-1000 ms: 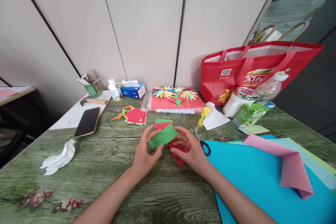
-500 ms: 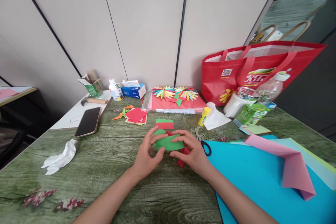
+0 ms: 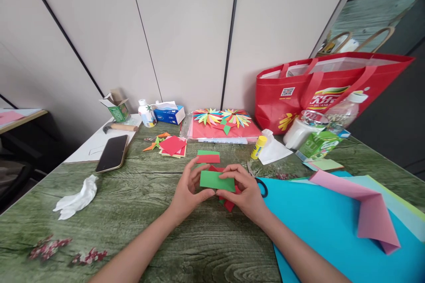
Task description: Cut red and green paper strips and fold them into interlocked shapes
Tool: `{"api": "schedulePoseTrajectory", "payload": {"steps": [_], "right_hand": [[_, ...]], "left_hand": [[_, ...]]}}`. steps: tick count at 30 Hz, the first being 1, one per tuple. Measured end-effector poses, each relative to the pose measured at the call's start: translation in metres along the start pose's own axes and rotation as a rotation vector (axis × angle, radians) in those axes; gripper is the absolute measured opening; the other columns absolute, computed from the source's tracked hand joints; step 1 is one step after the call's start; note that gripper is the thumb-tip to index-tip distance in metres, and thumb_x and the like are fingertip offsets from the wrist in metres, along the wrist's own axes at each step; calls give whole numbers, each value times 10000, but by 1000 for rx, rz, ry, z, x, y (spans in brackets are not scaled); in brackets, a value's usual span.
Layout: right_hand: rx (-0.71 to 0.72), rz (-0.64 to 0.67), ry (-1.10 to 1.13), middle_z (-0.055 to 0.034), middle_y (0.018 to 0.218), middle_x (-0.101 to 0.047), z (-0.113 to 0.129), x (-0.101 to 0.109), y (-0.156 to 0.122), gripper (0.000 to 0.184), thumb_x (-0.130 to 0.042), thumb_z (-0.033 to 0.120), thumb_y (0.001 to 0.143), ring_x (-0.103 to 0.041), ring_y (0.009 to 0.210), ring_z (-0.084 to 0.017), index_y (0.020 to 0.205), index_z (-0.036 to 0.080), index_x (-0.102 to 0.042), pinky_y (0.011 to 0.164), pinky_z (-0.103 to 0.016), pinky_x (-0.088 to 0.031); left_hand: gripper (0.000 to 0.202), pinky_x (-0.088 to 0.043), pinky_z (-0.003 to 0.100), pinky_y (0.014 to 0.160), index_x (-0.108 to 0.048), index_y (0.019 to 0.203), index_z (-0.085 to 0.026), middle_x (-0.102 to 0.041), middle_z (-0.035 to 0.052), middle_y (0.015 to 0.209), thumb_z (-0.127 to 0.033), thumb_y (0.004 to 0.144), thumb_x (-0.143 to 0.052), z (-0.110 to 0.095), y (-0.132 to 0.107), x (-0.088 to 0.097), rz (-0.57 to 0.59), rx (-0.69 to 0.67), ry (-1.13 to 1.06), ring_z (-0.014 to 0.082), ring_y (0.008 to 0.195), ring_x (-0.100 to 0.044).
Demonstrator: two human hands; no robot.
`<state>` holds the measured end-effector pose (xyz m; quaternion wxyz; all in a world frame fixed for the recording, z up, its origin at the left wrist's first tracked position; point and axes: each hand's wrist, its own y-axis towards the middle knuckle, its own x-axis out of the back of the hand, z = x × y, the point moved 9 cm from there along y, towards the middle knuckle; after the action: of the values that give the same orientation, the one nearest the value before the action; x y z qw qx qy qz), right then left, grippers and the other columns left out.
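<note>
Between my two hands is a green paper rectangle (image 3: 215,180), its long side running left to right. My left hand (image 3: 187,188) has its thumb along the lower edge and its fingers curled behind the left end. My right hand (image 3: 244,188) pinches the right end, fingers on top and thumb below. Underneath lie red and green paper pieces (image 3: 229,204), mostly hidden by the hands. A red paper strip (image 3: 208,158) with a green one behind it rests just beyond. Scissors (image 3: 262,187) lie beside my right hand, partly covered.
A yellow glue stick (image 3: 258,147) and a tissue stand behind my right hand. Blue paper sheets (image 3: 305,221) with a folded pink strip (image 3: 372,212) cover the right side. A phone (image 3: 112,154) and crumpled tissue (image 3: 77,197) lie left; a red bag (image 3: 275,101) stands at the back.
The green paper was bowed with a curved edge; now it is a flat-looking rectangle with straight edges. Both hands stay in nearly the same place.
</note>
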<state>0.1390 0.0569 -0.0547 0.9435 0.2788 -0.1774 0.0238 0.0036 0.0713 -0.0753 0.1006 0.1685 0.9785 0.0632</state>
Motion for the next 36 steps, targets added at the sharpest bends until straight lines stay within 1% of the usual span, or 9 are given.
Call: {"api": "schedulePoseTrajectory", "payload": {"steps": [6, 10, 15, 17, 22, 26, 29, 33, 36], "right_hand": [[-13, 32, -6, -57, 912, -524, 4, -3, 0, 262, -718, 324, 636, -546, 862, -201, 852, 206, -626, 744, -319, -450], [-27, 44, -14, -58, 904, -530, 2, -5, 0, 252, -708, 345, 645, -545, 855, -207, 835, 205, -619, 733, -321, -447], [-91, 34, 37, -49, 855, -569, -7, -7, -2, 420, -709, 344, 648, -561, 793, -193, 1017, 206, -563, 687, -303, -463], [-94, 50, 31, -46, 837, -592, -6, -9, -2, 409, -695, 341, 666, -568, 772, -187, 1031, 208, -569, 677, -298, -468], [-78, 96, 13, -60, 901, -642, -2, -15, -2, 238, -645, 310, 727, -598, 822, -197, 946, 216, -634, 734, -318, -482], [-212, 126, 112, -45, 791, -673, -18, -22, -8, 246, -601, 341, 756, -608, 536, -143, 956, 204, -647, 533, -268, -513], [-293, 108, 175, -41, 746, -676, -27, -23, -11, 275, -619, 368, 731, -611, 501, -144, 933, 184, -650, 494, -262, -522], [-327, 102, 170, -31, 674, -671, -27, -22, -10, 241, -631, 358, 716, -614, 505, -154, 876, 180, -661, 493, -264, -526], [-328, 119, 177, -19, 620, -652, -24, -23, -10, 192, -616, 333, 732, -601, 491, -145, 843, 186, -667, 477, -249, -512]], "left_hand": [[740, -442, 319, 815, -308, 1244, -200, -614, 136, 1098, -161, 626, -713, 2, 0, 0, -5, 57, -90, 233, 990, -576], [526, -452, 278, 790, -492, 1094, -162, -639, 111, 1053, -159, 618, -716, 3, -1, 4, -49, 80, -14, 211, 948, -591], [365, -461, 291, 786, -559, 934, -149, -666, 102, 990, -166, 608, -721, 1, -1, 6, -57, 59, 36, 208, 915, -608], [356, -471, 288, 754, -549, 917, -152, -688, 93, 928, -175, 607, -722, 3, -2, 7, -72, 88, 45, 201, 858, -629], [361, -482, 290, 708, -549, 914, -153, -714, 74, 816, -197, 602, -725, 5, -3, 12, -118, 128, 85, 198, 775, -647], [408, -477, 296, 771, -573, 917, -154, -698, 84, 917, -157, 550, -751, 5, -2, 12, -129, 111, 58, 208, 873, -628], [467, -476, 288, 791, -595, 940, -157, -684, 73, 957, -128, 506, -766, 8, 0, 13, -141, 114, 26, 204, 907, -616], [310, -507, 255, 630, -646, 847, -140, -699, 30, 716, -189, 557, -743, 17, -1, 11, -119, 209, 57, 158, 652, -637], [230, -503, 241, 526, -662, 771, -134, -683, 11, 611, -227, 574, -735, 17, -3, 11, -127, 224, 58, 131, 509, -603]]}}
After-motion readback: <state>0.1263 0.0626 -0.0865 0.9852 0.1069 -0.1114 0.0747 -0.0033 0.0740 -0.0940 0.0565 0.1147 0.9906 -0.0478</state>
